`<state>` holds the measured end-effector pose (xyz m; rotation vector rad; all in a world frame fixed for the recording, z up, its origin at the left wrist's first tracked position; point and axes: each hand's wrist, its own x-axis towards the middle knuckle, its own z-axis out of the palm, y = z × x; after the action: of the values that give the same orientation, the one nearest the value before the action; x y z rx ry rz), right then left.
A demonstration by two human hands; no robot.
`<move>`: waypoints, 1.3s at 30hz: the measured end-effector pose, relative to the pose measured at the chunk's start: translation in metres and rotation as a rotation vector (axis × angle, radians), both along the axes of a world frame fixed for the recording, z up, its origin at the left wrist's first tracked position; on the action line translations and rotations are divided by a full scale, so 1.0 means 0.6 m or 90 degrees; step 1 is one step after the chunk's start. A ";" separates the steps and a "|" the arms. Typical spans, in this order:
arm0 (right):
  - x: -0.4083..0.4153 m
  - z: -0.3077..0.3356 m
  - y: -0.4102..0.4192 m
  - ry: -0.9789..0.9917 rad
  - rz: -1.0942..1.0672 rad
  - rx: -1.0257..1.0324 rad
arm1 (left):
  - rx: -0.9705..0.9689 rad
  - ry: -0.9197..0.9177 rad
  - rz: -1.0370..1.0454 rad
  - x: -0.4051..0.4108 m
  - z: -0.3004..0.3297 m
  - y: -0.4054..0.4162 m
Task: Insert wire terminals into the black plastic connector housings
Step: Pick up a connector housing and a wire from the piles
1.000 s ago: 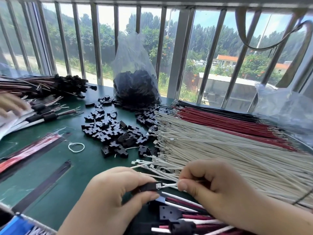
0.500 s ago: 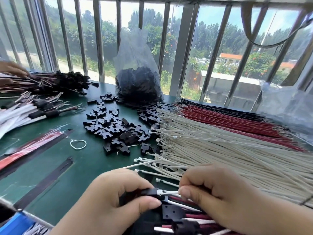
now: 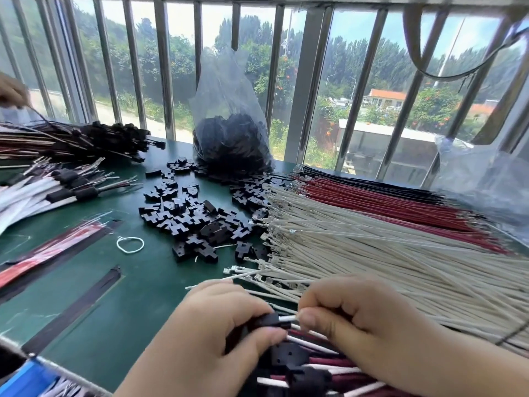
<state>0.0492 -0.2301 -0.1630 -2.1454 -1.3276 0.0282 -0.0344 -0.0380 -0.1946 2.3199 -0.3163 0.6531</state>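
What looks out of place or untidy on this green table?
Little. A few white wires stick out askew from the neat white wire stack. A white rubber band lies alone on the table.

The table (image 3: 137,285) was seen to be dark green. Black housings (image 3: 197,222) were scattered on it, beside white wires (image 3: 372,253), dark red wires (image 3: 386,202) and black wires (image 3: 357,179). A white band (image 3: 130,245) and a clear bag (image 3: 229,110) of black parts were noted.

White rubber band (image 3: 130,245) on green table (image 3: 148,285)
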 end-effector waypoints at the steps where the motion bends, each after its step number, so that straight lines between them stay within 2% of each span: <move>1: 0.000 0.000 -0.001 0.005 -0.011 0.030 | -0.022 -0.019 0.024 -0.002 0.000 -0.002; 3: -0.001 0.001 0.000 -0.002 -0.033 0.079 | -0.078 -0.038 0.058 -0.010 0.004 -0.006; 5: -0.002 -0.001 -0.001 -0.043 -0.057 0.105 | -0.193 0.008 0.034 -0.020 0.018 -0.007; 8: -0.002 -0.001 -0.002 -0.181 -0.060 0.114 | -0.328 0.072 0.010 -0.023 0.028 -0.002; 12: -0.004 -0.003 -0.004 -0.362 -0.032 0.119 | -0.418 0.206 0.037 -0.014 0.036 -0.009; 15: -0.006 -0.006 -0.007 -0.419 -0.017 0.120 | -0.433 0.255 -0.012 -0.008 0.042 -0.009; 18: -0.007 -0.007 -0.007 -0.382 -0.023 0.121 | -0.429 0.258 -0.016 -0.001 0.045 -0.006; 23: -0.004 -0.006 -0.005 -0.231 -0.030 0.154 | -0.414 0.229 0.014 0.007 0.042 -0.013; 31: -0.005 -0.008 -0.012 -0.266 -0.025 0.118 | -0.408 0.187 0.022 0.020 0.033 -0.035; 35: -0.006 -0.001 -0.014 -0.228 -0.028 0.108 | -0.468 0.248 -0.033 0.021 0.034 -0.022; 39: -0.002 0.006 -0.009 -0.170 -0.049 0.024 | -0.517 0.277 -0.063 0.023 0.024 -0.005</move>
<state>0.0479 -0.2355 -0.1593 -2.2245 -1.3775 -0.3216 -0.0204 -0.0410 -0.1801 1.5850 0.0446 0.1534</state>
